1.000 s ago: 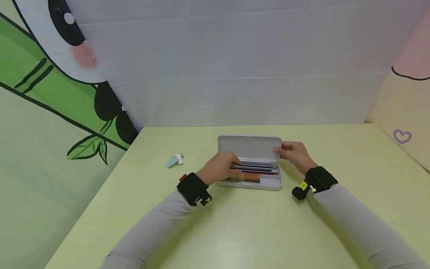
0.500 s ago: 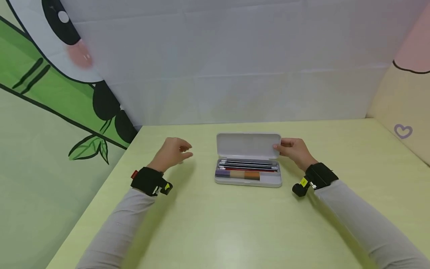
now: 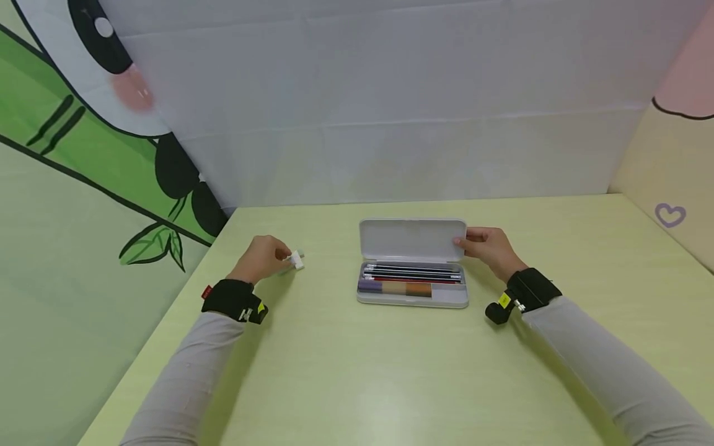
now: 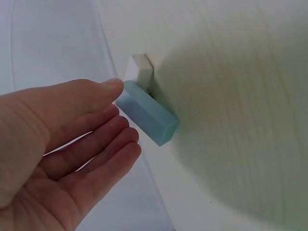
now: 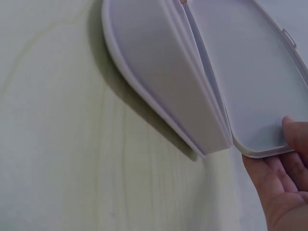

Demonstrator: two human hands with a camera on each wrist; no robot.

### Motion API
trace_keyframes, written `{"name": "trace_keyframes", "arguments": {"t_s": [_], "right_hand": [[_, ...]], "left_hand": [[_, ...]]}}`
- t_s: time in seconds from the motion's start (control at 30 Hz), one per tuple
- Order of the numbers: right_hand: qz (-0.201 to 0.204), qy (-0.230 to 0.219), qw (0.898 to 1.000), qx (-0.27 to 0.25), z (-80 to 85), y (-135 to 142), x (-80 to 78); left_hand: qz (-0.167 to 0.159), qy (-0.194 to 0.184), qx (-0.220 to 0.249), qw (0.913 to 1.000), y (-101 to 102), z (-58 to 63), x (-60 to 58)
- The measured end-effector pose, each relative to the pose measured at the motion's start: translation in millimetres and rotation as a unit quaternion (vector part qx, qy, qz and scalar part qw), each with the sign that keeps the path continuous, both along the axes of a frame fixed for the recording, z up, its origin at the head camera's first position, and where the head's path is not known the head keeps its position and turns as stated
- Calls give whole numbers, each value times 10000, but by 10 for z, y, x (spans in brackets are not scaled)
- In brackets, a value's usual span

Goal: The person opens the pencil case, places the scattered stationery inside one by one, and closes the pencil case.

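My left hand (image 3: 262, 259) is at the left of the table, with thumb and fingertips pinching one end of a light-blue eraser (image 4: 150, 117). A white eraser (image 4: 139, 70) lies against it, also showing beyond the fingers in the head view. My right hand (image 3: 491, 249) grips the right edge of the raised lid (image 3: 409, 238) of a white pencil case (image 3: 450, 298), thumb on the inner face and fingers behind. Inside the case are several dark pencils (image 3: 413, 272), a red one along their front, and a purple, tan and orange row of blocks (image 3: 406, 288).
The pale yellow-green table (image 3: 379, 365) runs back to a whitish wall sheet (image 3: 413, 124). A wall with green cartoon print (image 3: 72, 111) flanks the left side, and a cream wall (image 3: 669, 167) the right. Each wrist wears a black band with a small camera.
My left hand has left the pencils in the case and moved left to the erasers, where its fingers have come together. The right hand has kept its grip on the lid.
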State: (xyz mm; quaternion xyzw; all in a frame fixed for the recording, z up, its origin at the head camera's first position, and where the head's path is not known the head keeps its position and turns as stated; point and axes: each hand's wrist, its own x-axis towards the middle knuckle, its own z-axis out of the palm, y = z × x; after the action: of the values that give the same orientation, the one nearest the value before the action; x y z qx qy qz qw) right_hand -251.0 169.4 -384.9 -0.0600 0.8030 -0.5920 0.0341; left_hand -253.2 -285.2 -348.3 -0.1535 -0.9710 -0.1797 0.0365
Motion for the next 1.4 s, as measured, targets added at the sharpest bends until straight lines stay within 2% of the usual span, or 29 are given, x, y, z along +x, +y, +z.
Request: {"name": "trace_keyframes", "arguments": {"t_s": [0.13, 0.27, 0.4, 0.57, 0.7, 0.9, 1.0, 1.1, 1.17, 1.23, 1.4], "right_hand": [[3, 6, 10000, -29, -11, 1, 12], [-23, -14, 10000, -54, -32, 14, 10], [-17, 22, 10000, -83, -43, 10, 9], [-77, 24, 9999, -103, -28, -16, 20], [-43, 13, 10000, -67, -11, -42, 28], [-83, 19, 9999, -61, -11, -31, 28], [-132, -13, 9999, -39, -21, -10, 28], [-203, -82, 9998, 16, -29, 9, 33], [-206, -98, 9997, 72, -26, 13, 44], [-188, -95, 9997, 109, -21, 10, 52], [-62, -54, 9999, 71, 0, 4, 53]], "left_hand": [[55, -82, -38, 9999, -41, -80, -29], [74, -123, -9, 9999, -38, -111, -26], [72, -121, 6, 9999, 5, -95, -28], [-196, -25, 83, 9998, 169, -26, 13], [-503, -88, 213, 9985, 416, 71, 126], [-1236, 64, 163, 9922, 952, 208, 243], [-1747, 158, 26, 9845, 1203, 243, 260], [-2315, 304, -182, 9722, 1431, 283, 267], [-2555, 361, -320, 9656, 1565, 309, 268], [-2657, 373, -458, 9623, 1687, 328, 265], [-2609, 126, -737, 9625, 2009, 338, 270]]}}
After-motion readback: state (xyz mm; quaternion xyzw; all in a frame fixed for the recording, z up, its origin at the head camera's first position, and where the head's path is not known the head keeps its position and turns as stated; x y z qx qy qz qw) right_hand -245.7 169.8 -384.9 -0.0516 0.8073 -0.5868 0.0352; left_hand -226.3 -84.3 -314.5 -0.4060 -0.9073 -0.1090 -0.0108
